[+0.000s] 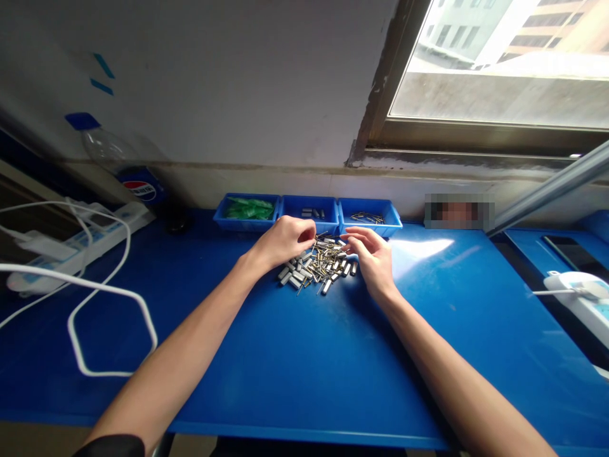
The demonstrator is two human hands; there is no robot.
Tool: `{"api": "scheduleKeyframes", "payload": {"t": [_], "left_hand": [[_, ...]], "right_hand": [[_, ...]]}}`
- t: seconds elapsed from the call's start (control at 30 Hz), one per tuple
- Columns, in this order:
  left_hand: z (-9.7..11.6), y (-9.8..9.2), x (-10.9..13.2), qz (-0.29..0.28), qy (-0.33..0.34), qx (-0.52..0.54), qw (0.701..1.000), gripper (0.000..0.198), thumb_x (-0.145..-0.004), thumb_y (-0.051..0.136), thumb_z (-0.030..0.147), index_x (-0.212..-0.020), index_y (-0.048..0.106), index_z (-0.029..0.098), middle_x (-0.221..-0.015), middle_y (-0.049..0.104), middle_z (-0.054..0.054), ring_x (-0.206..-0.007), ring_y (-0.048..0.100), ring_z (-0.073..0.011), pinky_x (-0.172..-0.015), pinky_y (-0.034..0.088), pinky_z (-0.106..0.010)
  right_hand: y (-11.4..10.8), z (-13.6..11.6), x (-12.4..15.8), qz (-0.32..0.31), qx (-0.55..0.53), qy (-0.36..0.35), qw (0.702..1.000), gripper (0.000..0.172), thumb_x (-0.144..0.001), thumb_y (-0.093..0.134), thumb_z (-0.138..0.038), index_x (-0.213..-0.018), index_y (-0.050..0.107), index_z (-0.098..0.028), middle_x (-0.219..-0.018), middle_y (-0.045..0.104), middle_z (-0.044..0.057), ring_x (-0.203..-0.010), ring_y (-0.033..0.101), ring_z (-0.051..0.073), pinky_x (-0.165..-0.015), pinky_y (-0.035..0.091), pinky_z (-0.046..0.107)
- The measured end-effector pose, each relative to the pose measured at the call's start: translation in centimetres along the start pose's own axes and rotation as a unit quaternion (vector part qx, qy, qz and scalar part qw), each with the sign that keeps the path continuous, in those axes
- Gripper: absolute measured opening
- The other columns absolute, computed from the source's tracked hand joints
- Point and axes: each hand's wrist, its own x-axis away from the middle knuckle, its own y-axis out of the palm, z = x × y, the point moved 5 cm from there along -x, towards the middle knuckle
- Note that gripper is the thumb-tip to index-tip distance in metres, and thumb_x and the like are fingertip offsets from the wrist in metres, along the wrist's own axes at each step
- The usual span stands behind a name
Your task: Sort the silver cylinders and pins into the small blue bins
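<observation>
A pile of small metal parts (323,261) lies on the blue table between my hands, with silvery block-shaped pieces and thin brass-coloured pins mixed together. At the pile's upper left, my left hand (289,240) is curled, thumb and fingers pressed together; whatever they hold is hidden. My right hand (373,254) hovers at the right side of the pile with thumb and fingers apart, and I see nothing between them. Just behind stand three blue bins: the left bin (219,219) contains green material, the middle bin (328,225) several grey pieces, the right bin (392,223) thin pins.
White cables (111,295) and a power strip (42,270) spread over the table's left side, near a bottle with a blue cap (143,184). Another power strip (585,301) and a phone (571,254) are at right. A wall and window (476,136) close off the back.
</observation>
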Motion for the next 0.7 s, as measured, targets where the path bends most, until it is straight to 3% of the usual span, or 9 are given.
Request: {"api": "scheduleKeyframes", "payload": {"t": [0.3, 0.7], "left_hand": [[1.3, -0.2, 0.0, 0.022, 0.062, -0.012, 0.998, 0.010, -0.086, 0.066, 0.007, -0.087, 0.064, 0.017, -0.080, 0.068, 0.000, -0.073, 0.063, -0.0132, -0.069, 0.046, -0.023], [1.7, 0.5, 0.0, -0.030, 0.064, -0.036, 0.997, 0.006, -0.090, 0.067, 0.010, -0.090, 0.067, 0.017, -0.084, 0.071, -0.001, -0.075, 0.065, -0.0145, -0.069, 0.046, -0.024]], "right_hand": [[1.2, 0.3, 0.7, -0.102, -0.008, 0.031, 0.994, 0.038, -0.080, 0.084, -0.043, -0.112, 0.077, -0.023, -0.091, 0.079, 0.004, -0.078, 0.073, 0.020, -0.075, 0.060, 0.035], [1.5, 0.1, 0.6, -0.120, -0.011, 0.045, 0.992, 0.034, -0.077, 0.087, -0.047, -0.098, 0.084, -0.021, -0.088, 0.083, 0.006, -0.077, 0.078, 0.024, -0.075, 0.065, 0.038]]}}
